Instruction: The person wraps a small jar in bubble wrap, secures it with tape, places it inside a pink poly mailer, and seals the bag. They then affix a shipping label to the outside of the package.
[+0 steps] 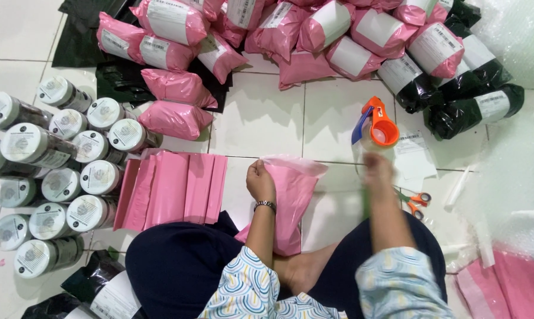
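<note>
You are well into the packing, judging from the floor: a large heap of sealed pink parcels (pixel 178 35) with white labels lies along the far edge of the tiled floor (pixel 261 118), and a smaller cluster of black labelled parcels (pixel 456 88) sits toward the far right corner. Much is left, though: a crowd of round lidded jars (pixel 54 171) lies on its sides at the left edge, not yet bagged, and a stack of flat empty pink mailer bags (pixel 172 189) waits just beside them, near your knee. The parcel in hand, a pink mailer bag (pixel 290 195), lies on the floor right in front of your lap, its open end pointing away from you, and it looks not yet sealed. Your left hand (pixel 260 182) is closed on the bag's upper left edge, pinching the plastic with the wrist bent and a bracelet showing at the cuff. Your right hand (pixel 378 171) is raised to the right of the bag and blurred, just below the orange tape dispenser (pixel 380 125); whether it grips anything I cannot tell, though a thin green streak shows beneath it. Scissors with orange and green handles (pixel 416 202) lie near your right forearm, apart from the bag, and bubble wrap (pixel 509 177) covers the right edge of the floor.
</note>
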